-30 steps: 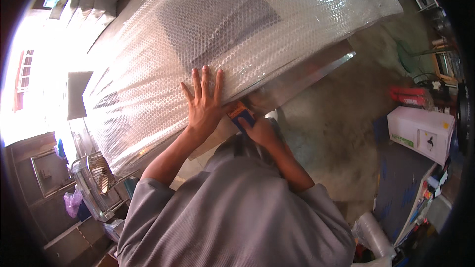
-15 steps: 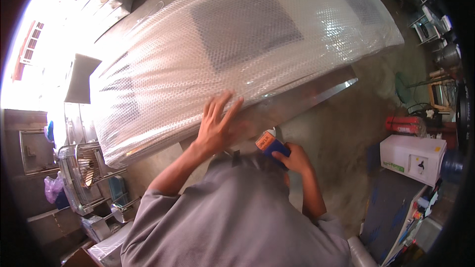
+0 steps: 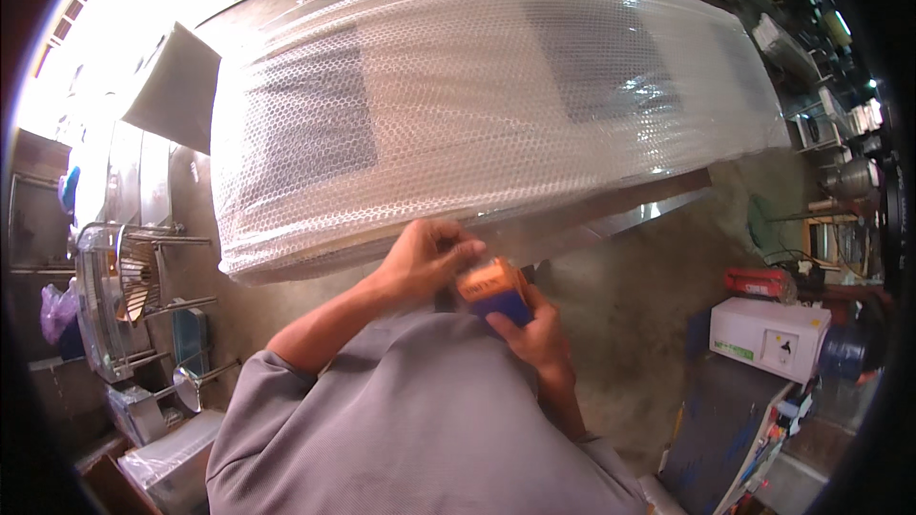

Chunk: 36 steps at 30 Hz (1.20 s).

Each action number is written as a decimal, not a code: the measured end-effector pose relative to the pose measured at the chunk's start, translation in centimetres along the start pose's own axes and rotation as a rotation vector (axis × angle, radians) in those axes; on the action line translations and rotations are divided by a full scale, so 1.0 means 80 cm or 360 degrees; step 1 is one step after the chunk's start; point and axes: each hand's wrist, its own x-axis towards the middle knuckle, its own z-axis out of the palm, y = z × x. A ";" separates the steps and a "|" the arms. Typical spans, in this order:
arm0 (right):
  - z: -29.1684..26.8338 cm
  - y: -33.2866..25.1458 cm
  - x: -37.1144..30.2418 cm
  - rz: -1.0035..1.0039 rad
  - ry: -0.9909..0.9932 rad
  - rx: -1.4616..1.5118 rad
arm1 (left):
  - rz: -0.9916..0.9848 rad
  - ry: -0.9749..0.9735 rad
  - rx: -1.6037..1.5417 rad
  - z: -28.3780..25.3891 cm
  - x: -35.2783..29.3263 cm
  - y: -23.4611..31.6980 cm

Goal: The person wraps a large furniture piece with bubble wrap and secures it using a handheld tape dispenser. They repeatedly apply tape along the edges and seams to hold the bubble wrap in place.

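Observation:
My right hand point(image 3: 539, 332) grips a small orange-and-blue box-shaped item point(image 3: 499, 298) in front of my chest. Its orange end tilts up towards my left hand point(image 3: 429, 256). That hand hovers just beside the item, fingers curled in and thumb close to them; whatever is between the fingertips is hidden or too small to make out. Beyond both hands lies a long, large object in bubble wrap point(image 3: 448, 133), with dark square patches showing through. A shiny metal edge point(image 3: 634, 215) sticks out under its near right side.
A white box point(image 3: 768, 339) sits at the right on a dark surface, with a red case point(image 3: 759, 281) behind it. Metal racks and a fan-like guard point(image 3: 134, 277) stand at the left. A grey panel point(image 3: 176, 86) leans near the wrapped object's left end.
My left hand has left the bubble wrap and come back beside the item, its spread fingers now curled. My right hand has brought the item slightly left. The view has shifted.

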 end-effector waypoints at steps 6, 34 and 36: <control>0.052 -0.027 0.009 0.0079 0.0268 0.0128 | 0.0967 0.0795 0.0844 -0.081 0.104 0.028; 0.100 0.067 0.041 0.0090 0.0371 0.0070 | 0.1028 -0.0068 0.2028 -0.072 0.042 -0.046; 0.093 0.062 0.033 0.0081 0.0344 0.0096 | 0.1081 0.0032 0.2110 -0.069 0.042 -0.062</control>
